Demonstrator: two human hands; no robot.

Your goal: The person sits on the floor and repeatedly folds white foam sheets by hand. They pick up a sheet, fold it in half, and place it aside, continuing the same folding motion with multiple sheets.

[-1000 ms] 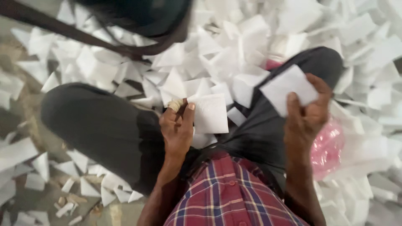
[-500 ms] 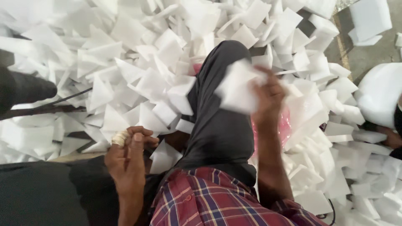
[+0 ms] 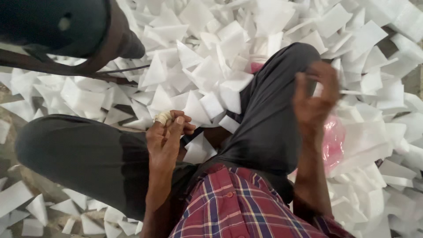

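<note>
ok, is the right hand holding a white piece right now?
No: the right hand is raised with fingers spread and empty above the white pieces.

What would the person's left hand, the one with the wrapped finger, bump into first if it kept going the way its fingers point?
Probably the white foam-like square pieces piled just beyond the left hand, whose fingertips point up the picture toward them. Depth is unclear, so the hand might pass above them.

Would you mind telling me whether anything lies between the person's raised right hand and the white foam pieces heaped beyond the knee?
Nothing visible does. The right hand hangs empty and blurred above the dark trouser leg, and the white foam pieces lie open right beside it.
</note>
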